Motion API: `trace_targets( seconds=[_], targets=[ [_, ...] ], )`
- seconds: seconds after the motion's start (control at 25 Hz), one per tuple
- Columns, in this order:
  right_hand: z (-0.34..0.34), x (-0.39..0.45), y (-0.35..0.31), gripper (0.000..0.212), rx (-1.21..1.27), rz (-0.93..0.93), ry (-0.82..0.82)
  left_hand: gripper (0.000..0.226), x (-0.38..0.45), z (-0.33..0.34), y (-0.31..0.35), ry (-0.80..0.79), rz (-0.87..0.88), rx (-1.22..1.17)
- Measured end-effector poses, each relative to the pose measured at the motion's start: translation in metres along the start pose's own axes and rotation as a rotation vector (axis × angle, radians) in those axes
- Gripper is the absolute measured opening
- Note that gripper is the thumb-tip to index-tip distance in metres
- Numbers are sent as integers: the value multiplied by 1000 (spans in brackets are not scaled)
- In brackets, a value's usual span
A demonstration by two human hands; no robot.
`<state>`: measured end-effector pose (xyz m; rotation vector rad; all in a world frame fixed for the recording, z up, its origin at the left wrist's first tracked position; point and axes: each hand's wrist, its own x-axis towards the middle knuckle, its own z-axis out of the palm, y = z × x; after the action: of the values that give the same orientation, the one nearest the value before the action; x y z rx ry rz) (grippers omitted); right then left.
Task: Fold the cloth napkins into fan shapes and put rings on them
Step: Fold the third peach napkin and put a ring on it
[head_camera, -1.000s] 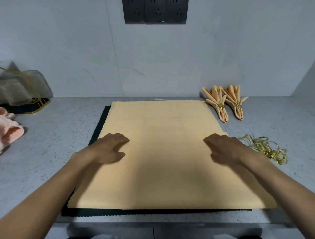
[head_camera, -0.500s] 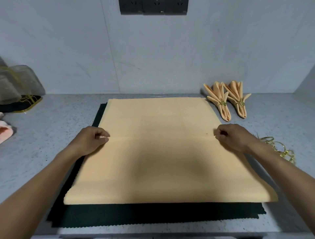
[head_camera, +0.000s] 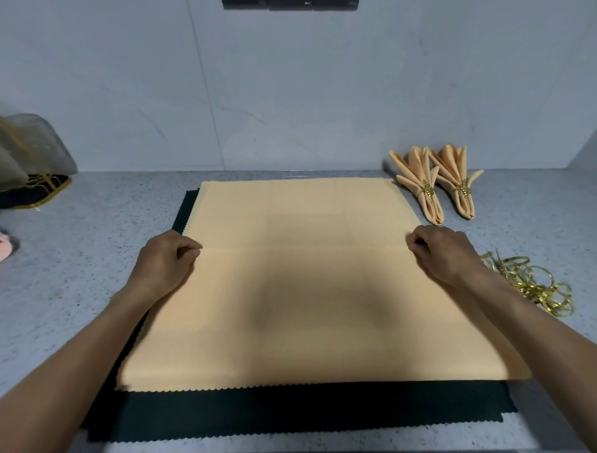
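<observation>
A large peach cloth napkin (head_camera: 307, 291) lies spread flat on dark green cloths (head_camera: 290, 414) on the grey counter. A raised crease runs across its middle from side to side. My left hand (head_camera: 164, 262) pinches the left end of that crease. My right hand (head_camera: 442, 252) pinches the right end. Two finished peach fan napkins (head_camera: 420, 184) (head_camera: 458, 181), each with a gold ring, lie at the back right. A pile of loose gold rings (head_camera: 529, 284) sits right of my right wrist.
A clear bag on a black, gold-edged tray (head_camera: 35, 190) stands at the far left by the wall. A pink cloth (head_camera: 5, 249) shows at the left edge. The grey wall runs close behind the napkin, with a black socket strip (head_camera: 290, 4) at the top.
My hands moved from lying flat on the napkin out to its side edges and pinched up a crease. The napkin's front edge now lies farther back on the dark cloths.
</observation>
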<state>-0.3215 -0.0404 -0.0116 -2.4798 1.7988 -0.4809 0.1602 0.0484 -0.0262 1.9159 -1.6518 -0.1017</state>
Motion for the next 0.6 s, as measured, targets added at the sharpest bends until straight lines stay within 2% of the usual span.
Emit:
trace_targets(
  seconds=[0.16, 0.4, 0.48, 0.52, 0.56, 0.6],
  targets=[
    [1, 0, -1, 22, -13, -12, 22, 10, -1, 4, -2, 38, 69, 46],
    [5, 2, 2, 18, -27, -11, 53, 10, -5, -6, 10, -23, -17, 108],
    [6, 0, 0, 12, -40, -8, 58, 30, -18, -19, 41, 16, 86, 257],
    [7, -1, -3, 7, -58, 9, 55, 32, -31, -27, 63, 44, 164, 310],
    [6, -2, -8, 5, -102, 55, 66, 31, -48, -30, 86, 20, 249, 339],
    [3, -2, -14, 12, -187, 140, 92, 32, -68, -30, 110, -94, 282, 333]
  ],
)
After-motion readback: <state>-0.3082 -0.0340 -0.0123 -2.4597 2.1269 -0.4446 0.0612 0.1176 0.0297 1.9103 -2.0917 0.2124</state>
